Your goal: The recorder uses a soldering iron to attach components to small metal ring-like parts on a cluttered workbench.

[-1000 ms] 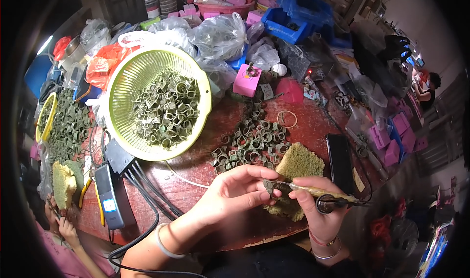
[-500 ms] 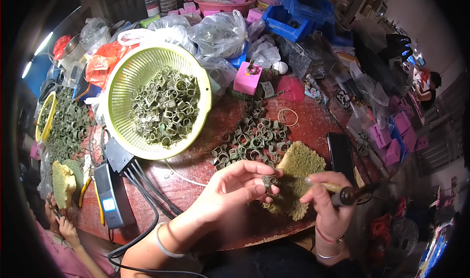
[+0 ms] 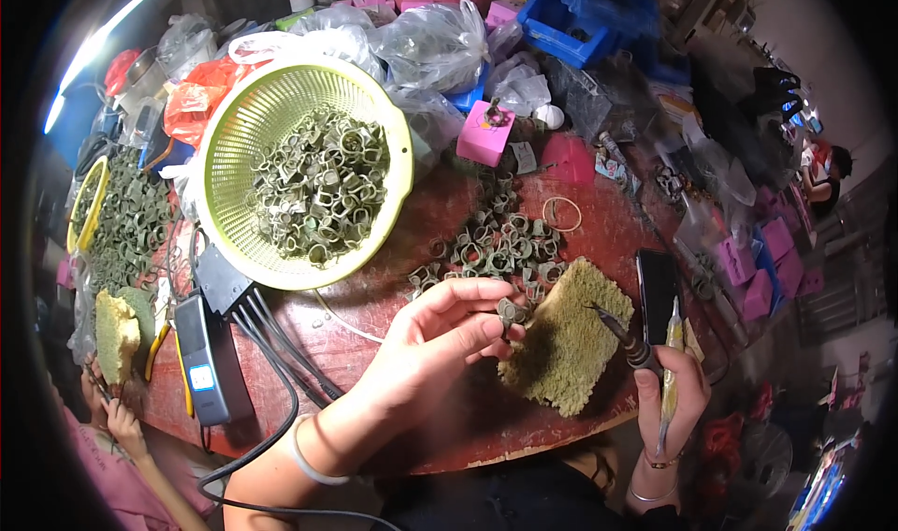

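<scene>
My left hand [image 3: 435, 344] pinches a small dark green ring [image 3: 511, 312] between thumb and fingertips, just left of a yellow-green spongy block [image 3: 580, 344]. In my right hand [image 3: 681, 395] is a pen-like tool with a dark grip and a thin bent tip [image 3: 629, 336], pointing over the block. The same hand also holds a slim yellow-handled tool [image 3: 671, 367], upright along the fingers. A loose heap of similar green rings [image 3: 505, 250] lies behind my left hand. More rings fill a yellow-green plastic basket [image 3: 404, 157] at the left.
A black phone [image 3: 658, 292] lies right of the block. Cables run from a dark box [image 3: 213, 363] past my left forearm. A pink block [image 3: 485, 133] stands behind the heap, before plastic bags [image 3: 430, 44] and blue bins [image 3: 561, 30]. Another person's hands [image 3: 122, 423] work at the far left.
My right hand has moved right and slightly down, and its dark tool now angles over the block. My left hand, still pinching the ring, has shifted slightly. The view has tilted a little.
</scene>
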Motion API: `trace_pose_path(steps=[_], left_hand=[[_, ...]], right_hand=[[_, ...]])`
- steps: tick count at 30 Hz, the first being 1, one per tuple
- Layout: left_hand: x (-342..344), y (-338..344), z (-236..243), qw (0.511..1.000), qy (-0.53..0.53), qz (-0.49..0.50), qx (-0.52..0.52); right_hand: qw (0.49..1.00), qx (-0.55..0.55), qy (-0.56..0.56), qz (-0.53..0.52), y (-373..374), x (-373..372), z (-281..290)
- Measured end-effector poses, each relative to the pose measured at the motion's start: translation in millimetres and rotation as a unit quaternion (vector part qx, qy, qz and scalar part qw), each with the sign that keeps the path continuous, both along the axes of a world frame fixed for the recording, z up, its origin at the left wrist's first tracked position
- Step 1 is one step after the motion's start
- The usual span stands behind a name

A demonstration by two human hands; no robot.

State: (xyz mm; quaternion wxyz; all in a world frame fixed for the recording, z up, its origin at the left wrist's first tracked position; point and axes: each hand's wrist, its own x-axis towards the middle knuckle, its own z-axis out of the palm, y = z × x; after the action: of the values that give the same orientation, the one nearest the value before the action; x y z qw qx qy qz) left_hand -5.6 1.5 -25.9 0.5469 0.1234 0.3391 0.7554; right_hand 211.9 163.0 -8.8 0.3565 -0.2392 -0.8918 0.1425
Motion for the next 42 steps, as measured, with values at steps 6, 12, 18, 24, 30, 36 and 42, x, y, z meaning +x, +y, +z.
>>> trace_pose_path(steps=[6, 12, 18, 24, 30, 36, 42], left_hand=[[0, 0, 0, 1.0, 0.009, 0.008, -0.019], [0, 0, 0, 1.0, 0.008, 0.009, -0.019], [0, 0, -2, 1.0, 0.007, 0.013, -0.02], [0, 0, -2, 1.0, 0.005, 0.017, -0.018], [0, -1, -1, 1.0, 0.008, 0.012, -0.016], [0, -1, -2, 1.0, 0.009, 0.01, -0.02], [0, -1, -1, 1.0, 0.01, 0.011, -0.019]], right_hand=[[0.992, -0.054, 0.025, 0.112, -14, -28, -9], [0.994, -0.037, 0.003, 0.101, -15, -32, -11], [0.995, -0.018, -0.017, 0.094, -17, -33, -7], [0.995, -0.013, -0.019, 0.095, -16, -33, -9], [0.995, -0.01, -0.024, 0.094, -16, -33, -8], [0.995, -0.017, -0.018, 0.093, -18, -35, -7], [0.996, -0.016, -0.025, 0.09, -18, -34, -7]])
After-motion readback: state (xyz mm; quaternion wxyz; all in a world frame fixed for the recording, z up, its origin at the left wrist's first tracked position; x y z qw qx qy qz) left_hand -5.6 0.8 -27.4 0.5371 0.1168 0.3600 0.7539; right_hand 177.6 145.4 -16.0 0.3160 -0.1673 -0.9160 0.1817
